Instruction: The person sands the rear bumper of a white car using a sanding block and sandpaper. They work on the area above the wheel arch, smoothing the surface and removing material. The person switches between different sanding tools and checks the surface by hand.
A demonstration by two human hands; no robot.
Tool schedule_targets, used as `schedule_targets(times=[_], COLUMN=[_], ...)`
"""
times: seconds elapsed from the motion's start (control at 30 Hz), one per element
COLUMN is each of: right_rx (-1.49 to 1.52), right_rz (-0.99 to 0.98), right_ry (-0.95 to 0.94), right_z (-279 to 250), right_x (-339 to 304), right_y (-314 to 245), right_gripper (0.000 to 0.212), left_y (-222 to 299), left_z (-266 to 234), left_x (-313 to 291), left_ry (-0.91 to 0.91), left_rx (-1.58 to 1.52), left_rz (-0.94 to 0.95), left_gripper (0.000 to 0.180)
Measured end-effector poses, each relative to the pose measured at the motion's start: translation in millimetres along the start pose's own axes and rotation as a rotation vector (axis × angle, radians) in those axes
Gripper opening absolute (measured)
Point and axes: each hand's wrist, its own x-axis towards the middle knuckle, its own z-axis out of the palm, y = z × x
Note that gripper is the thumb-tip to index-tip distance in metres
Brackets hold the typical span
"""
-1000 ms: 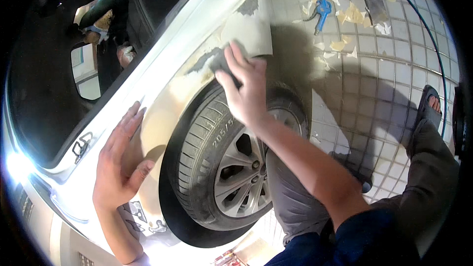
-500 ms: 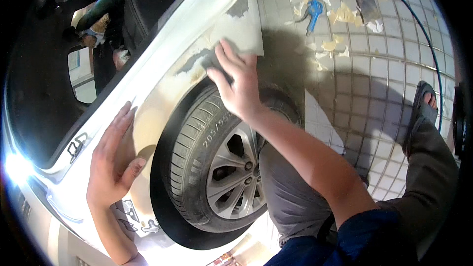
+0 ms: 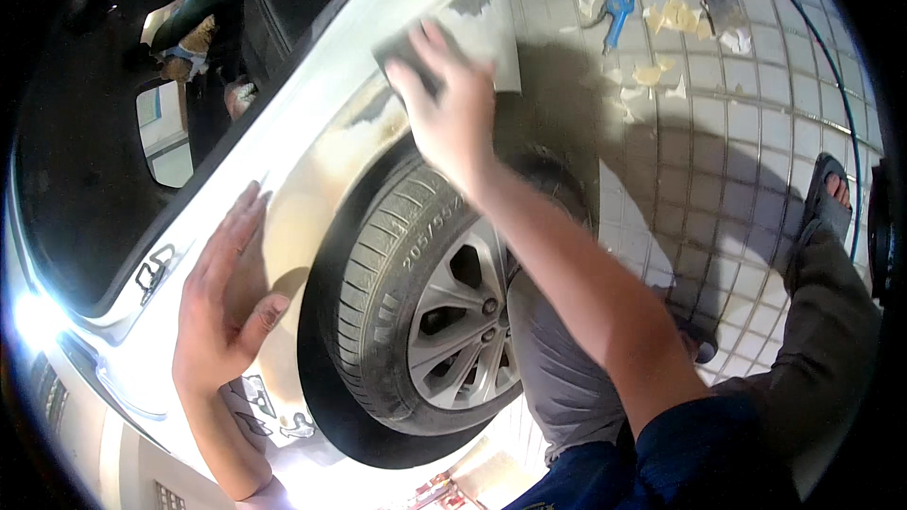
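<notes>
The right hand (image 3: 452, 118) holds a dark block (image 3: 397, 47), too blurry to name, against the car (image 3: 312, 104); the left hand (image 3: 210, 321) leans wide there, probably for balance.

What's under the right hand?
A dark block, blurred, over the pale body panel; a grey patch shows beside the right hand. The block's underside and the panel surface directly beneath it are covered.

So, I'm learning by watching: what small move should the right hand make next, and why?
Probably slide the right hand and its dark pad down over the nearby grey patch: the pad sits just above that patch, which shows uncovered on the car panel, and the left hand lies against the panel as a likely brace.
</notes>
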Motion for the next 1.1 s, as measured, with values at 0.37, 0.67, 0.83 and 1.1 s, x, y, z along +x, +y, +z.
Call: schedule_targets(times=[0.37,0.67,0.83,1.1], right_rx=[0.102,0.191,-0.026,0.051], right_rz=[0.090,0.175,0.305,0.127], right_ry=[-0.015,0.002,-0.157,-0.036], right_z=[-1.8,5.2,-22.7,-10.3], right_x=[1.6,38.7,-43.0,-28.0], right_y=[4.5,12.0,-35.0,-7.7], right_gripper=[0.038,0.045,0.044,0.042], left_y=[2.8,1.8,1.6,4.4], left_z=[-0.6,-2.0,-4.6,-2.9], left_x=[1.9,9.6,5.0,4.4], left_ry=[0.050,0.047,0.027,0.032], left_rx=[-0.030,-0.015,-0.036,-0.013], left_rz=[0.022,0.055,0.008,0.014], left_gripper=[0.078,0.077,0.076,0.077])
